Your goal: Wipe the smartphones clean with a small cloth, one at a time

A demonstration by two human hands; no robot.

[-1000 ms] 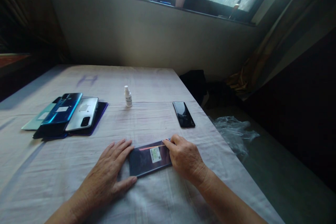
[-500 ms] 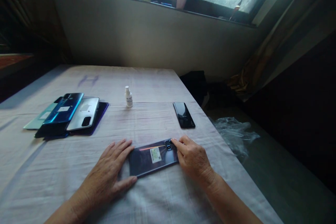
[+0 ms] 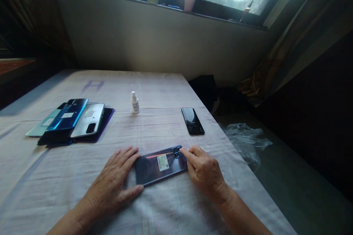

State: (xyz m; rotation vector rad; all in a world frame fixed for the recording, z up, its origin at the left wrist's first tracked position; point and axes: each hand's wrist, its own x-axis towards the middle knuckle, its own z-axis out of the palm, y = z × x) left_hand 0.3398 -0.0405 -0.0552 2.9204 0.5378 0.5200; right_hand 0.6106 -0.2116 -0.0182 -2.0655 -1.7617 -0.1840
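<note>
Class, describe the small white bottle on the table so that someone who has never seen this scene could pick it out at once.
Start at the cloth-covered table below the window. Past the hands, about midway across, a small white bottle stands upright by itself, between the overlapping stack of phones on the left and the single black phone on the right. It is the only upright thing on the cloth; everything else lies flat.

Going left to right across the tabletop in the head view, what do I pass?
Stack of phones → left hand → small white bottle → labelled phone → black phone → right hand.
</note>
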